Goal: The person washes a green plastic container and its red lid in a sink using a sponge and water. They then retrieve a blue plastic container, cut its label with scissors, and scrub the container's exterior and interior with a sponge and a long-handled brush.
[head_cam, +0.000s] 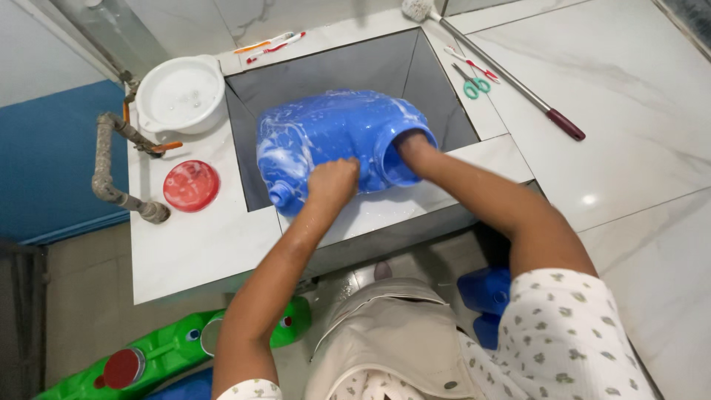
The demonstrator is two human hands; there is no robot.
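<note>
A large blue plastic jerrycan [333, 133], wet and soapy, lies on its side across the front edge of a grey sunken basin [326, 70]. My left hand [332, 181] is clenched against its near side, close to the small spout. My right hand is pushed inside the can's wide round opening [400, 159] and is hidden; only the wrist and forearm [437, 163] show.
A white bowl [181, 92] and a red lid [191, 185] sit on the white ledge at left, beside a pipe tap [111, 167]. Toothbrushes, green scissors [474, 83] and a long-handled brush [503, 74] lie behind. Green and blue plastic items rest on the floor.
</note>
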